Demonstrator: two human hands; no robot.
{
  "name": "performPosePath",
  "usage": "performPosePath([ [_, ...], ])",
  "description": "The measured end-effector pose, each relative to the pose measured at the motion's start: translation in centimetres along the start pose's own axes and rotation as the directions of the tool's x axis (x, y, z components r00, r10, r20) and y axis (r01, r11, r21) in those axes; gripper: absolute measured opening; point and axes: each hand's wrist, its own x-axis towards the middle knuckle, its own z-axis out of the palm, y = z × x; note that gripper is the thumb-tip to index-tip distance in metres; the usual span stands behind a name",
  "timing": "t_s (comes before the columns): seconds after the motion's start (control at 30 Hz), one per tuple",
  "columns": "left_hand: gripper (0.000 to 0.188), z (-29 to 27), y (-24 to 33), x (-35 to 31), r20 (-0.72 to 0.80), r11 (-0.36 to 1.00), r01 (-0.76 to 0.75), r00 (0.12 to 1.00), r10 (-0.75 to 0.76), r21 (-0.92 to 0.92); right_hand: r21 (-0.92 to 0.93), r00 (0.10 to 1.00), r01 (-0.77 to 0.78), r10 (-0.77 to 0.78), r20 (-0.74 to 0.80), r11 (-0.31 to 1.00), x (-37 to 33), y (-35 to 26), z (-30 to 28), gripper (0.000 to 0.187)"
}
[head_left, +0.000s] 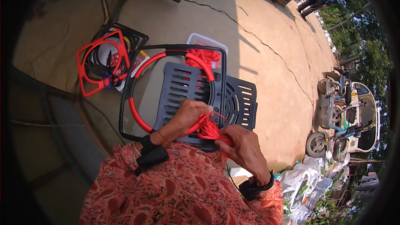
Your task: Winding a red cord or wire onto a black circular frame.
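Note:
In front of me stands a black square frame [122, 114] with a round ring inside it. Parts of the ring are wrapped in red cord [138, 116]; other stretches are bare black. My left hand [188, 116] is closed at the ring's near right part, its thumb and fingers pinching there. Close beside it, my right hand [245, 145] grips a looped bundle of red cord [209, 130]. A thin strand runs from the bundle up toward the left fingertips. Some of the right fingers' grip is hidden behind the bundle.
Under the frame is a dark grey slotted plastic seat [177, 85]. Beyond it sits a white tub [222, 46] of red cord. At left, a red-wrapped frame [83, 73] lies with blue-handled scissors [107, 80]. A person [318, 0] and parked scooters [329, 135] are farther right.

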Motion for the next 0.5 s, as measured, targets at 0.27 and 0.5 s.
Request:
performPosePath([
  [0.27, 0.027, 1.6, 1.3, -1.0, 0.091, 0.433, -0.395, 0.815, 0.572, 0.810, -0.459, 0.969, 0.178, -0.237, -0.073, 0.871, 3.4, 1.9, 4.0, 0.022],
  [0.5, 0.031, 1.7, 2.5, -0.4, 0.084, 0.238, -0.372, 0.672, 0.736, 0.897, -0.272, 0.848, 0.058, -0.191, -0.494, 0.961, 4.4, 2.4, 5.7, 0.030],
])
